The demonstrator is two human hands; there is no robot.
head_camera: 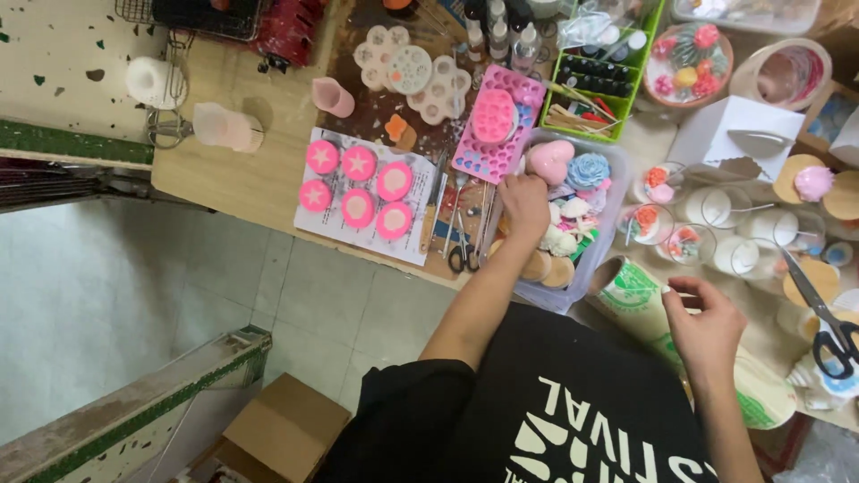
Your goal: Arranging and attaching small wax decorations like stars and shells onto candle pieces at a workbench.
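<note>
Crowded bin [598,268] around left hand [523,204]

Left hand [524,204] is down in the clear plastic bin [598,268], fingers curled over the small shells and flowers piled there — a pink heart piece [548,160] and a blue rose piece [587,170] sit just beyond its knuckles. Right hand [707,324] hovers loosely open beside a green-and-white paper roll [631,293], fingertips near its rim, touching or not I can't tell. Left of the left hand lie small scissors [462,255] and a sheet of round pink moulds [358,185]. Beyond the right hand stand glass cups [716,210] — larger scissors [828,322] lie to its right.
</note>
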